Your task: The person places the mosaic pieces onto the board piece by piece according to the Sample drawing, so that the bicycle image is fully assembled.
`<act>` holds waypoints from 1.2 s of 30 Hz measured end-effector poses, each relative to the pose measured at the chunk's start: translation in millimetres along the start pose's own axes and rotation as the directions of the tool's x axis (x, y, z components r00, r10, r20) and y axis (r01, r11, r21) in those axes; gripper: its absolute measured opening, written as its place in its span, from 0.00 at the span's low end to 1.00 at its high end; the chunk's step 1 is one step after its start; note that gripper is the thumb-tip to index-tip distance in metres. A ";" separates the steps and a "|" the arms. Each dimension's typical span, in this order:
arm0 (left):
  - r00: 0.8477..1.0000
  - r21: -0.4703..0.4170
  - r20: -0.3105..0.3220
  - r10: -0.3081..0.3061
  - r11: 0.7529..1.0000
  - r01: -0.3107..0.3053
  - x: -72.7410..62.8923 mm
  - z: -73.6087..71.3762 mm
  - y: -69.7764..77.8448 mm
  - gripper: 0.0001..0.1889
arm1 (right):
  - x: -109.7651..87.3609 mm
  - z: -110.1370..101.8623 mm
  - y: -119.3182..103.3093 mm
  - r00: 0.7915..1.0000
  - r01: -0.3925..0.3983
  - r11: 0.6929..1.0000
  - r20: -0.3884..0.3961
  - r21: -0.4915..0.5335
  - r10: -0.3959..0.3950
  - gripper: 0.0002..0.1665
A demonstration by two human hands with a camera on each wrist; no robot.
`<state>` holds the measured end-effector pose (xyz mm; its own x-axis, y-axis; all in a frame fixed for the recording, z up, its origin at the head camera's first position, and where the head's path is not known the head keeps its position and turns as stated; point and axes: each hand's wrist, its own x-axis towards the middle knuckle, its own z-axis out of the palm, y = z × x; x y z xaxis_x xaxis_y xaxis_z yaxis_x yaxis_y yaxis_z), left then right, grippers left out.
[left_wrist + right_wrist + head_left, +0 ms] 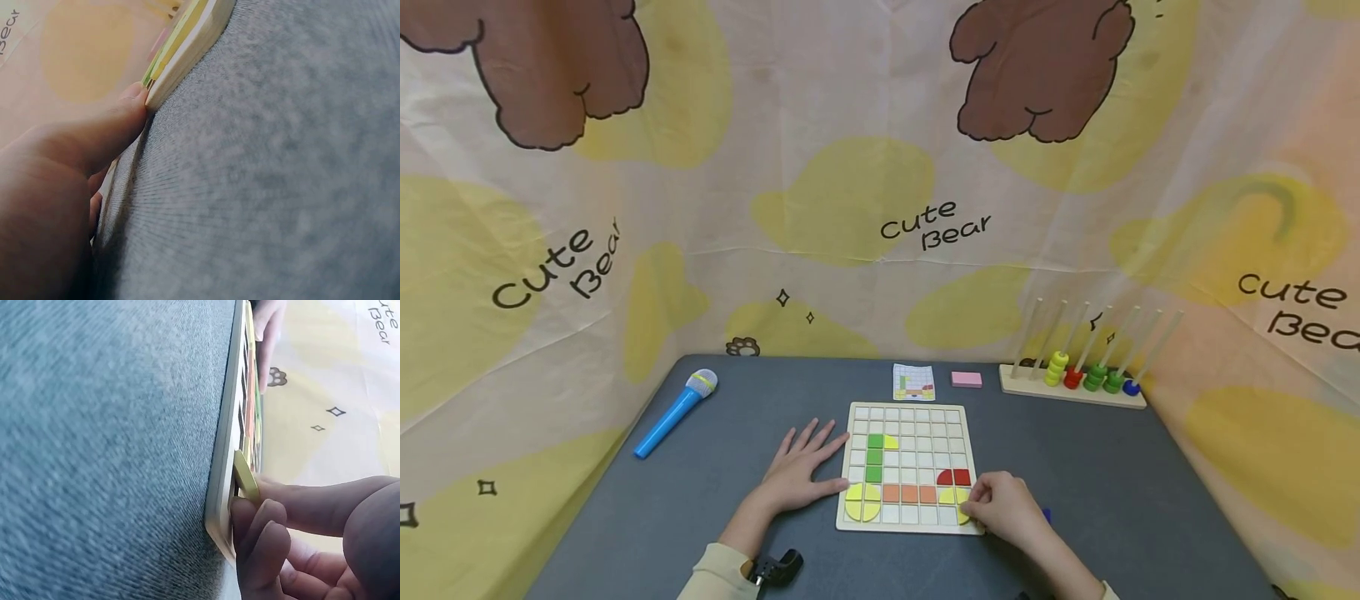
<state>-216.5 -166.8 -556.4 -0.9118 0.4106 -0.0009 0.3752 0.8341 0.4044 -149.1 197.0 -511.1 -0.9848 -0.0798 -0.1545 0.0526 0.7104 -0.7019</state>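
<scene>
A wooden grid board (895, 528) lies flat on the dark table. My right hand (1006, 508) pinches a yellow quarter-circle tile (245, 477) between thumb and fingers, tilted over the board's lower right corner. Fingers spread and straight, my left hand (797, 477) rests at the left edge, its thumb (128, 109) touching the board's side. On the grid are a column of green tiles (874, 457) with a yellow one beside its top, a row of orange tiles (909, 494), two red tiles (961, 477), and a yellow circle (862, 502) of quarter tiles at lower left.
Behind the board lie a printed pattern card (913, 382) and a pink block (966, 380). A peg rack (1067, 392) with coloured beads stands at back right. A blue toy microphone (676, 412) lies at left. Patterned cloth (850, 208) hangs behind the table.
</scene>
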 end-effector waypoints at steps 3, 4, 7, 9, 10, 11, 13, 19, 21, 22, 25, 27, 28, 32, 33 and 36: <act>1.000 0.000 -0.002 0.000 1.000 0.000 0.0 0.2 -0.2 0.44 | 0.7 0.2 -0.5 1.000 0.002 0.999 -0.016 -0.032 -0.003 0.14; 1.000 0.000 -0.005 0.000 1.000 0.000 0.2 0.6 -0.5 0.44 | 0.9 0.4 -0.6 1.000 0.004 0.999 -0.022 -0.041 -0.005 0.15; 1.000 -0.001 -0.012 -0.002 1.000 0.002 0.5 1.6 -1.2 0.44 | 2.2 1.0 0.7 1.000 0.011 0.998 -0.027 -0.063 -0.013 0.16; 1.000 0.003 -0.010 -0.005 1.000 0.005 0.3 1.9 -1.4 0.45 | 2.7 0.4 1.6 1.000 0.012 0.998 -0.021 -0.054 -0.013 0.17; 1.000 0.000 -0.014 -0.004 1.000 0.004 0.2 2.2 -1.3 0.45 | 2.7 -0.5 2.0 1.000 0.011 0.999 -0.018 -0.050 -0.012 0.17; 1.000 0.004 -0.012 -0.005 1.000 0.005 0.2 2.3 -1.4 0.45 | 3.1 -1.6 3.0 1.000 0.012 0.999 -0.013 -0.050 -0.012 0.17; 1.000 0.008 -0.003 -0.006 1.000 0.006 0.0 2.2 -1.3 0.45 | 3.1 -5.2 3.7 1.000 -0.001 0.999 -0.012 -0.047 0.001 0.15; 1.000 -0.005 0.008 -0.008 1.000 0.008 -0.4 0.1 0.2 0.45 | 6.3 -22.7 8.9 0.998 -0.039 0.997 -0.057 -0.060 0.036 0.12; 1.000 -0.003 0.006 -0.007 1.000 0.007 -0.6 0.0 0.0 0.45 | 8.7 -28.6 13.1 0.997 -0.038 0.997 -0.066 -0.069 0.034 0.11; 1.000 -0.001 0.005 -0.006 1.000 0.006 -0.8 0.0 0.1 0.45 | 9.9 -31.5 15.3 0.997 -0.037 0.997 -0.069 -0.074 0.032 0.12; 1.000 0.002 0.003 -0.007 1.000 0.007 -1.5 0.0 0.1 0.44 | 12.7 -40.2 21.7 0.998 -0.030 0.996 -0.060 -0.089 0.025 0.14; 1.000 -0.001 0.001 -0.006 1.000 0.006 -1.9 -0.4 0.6 0.44 | 13.8 -45.3 26.0 0.998 -0.029 0.995 -0.050 -0.100 0.024 0.16; 1.000 -0.003 0.001 -0.004 1.000 0.004 -2.1 -0.6 0.9 0.44 | 14.1 -47.6 28.1 0.999 -0.028 0.994 -0.045 -0.107 0.024 0.17; 1.000 -0.003 -0.001 -0.002 1.000 0.002 -1.9 -0.4 1.2 0.44 | 14.7 -55.4 35.7 0.999 -0.028 0.991 -0.019 -0.134 0.026 0.19; 1.000 -0.002 -0.004 -0.001 1.000 0.001 -1.7 -0.1 1.0 0.44 | 14.8 -56.8 37.4 1.000 -0.025 0.989 -0.011 -0.146 0.023 0.19; 1.000 -0.009 -0.026 0.010 1.000 -0.010 -0.9 1.2 0.6 0.44 | 16.0 -59.5 41.7 1.000 -0.022 0.985 0.004 -0.171 0.023 0.20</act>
<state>-215.2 -166.2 -557.2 -0.9121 0.4092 0.0273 0.3832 0.8266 0.4123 -172.5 266.9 -501.5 -0.9827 -0.0663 -0.1728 0.0446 0.8213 -0.5687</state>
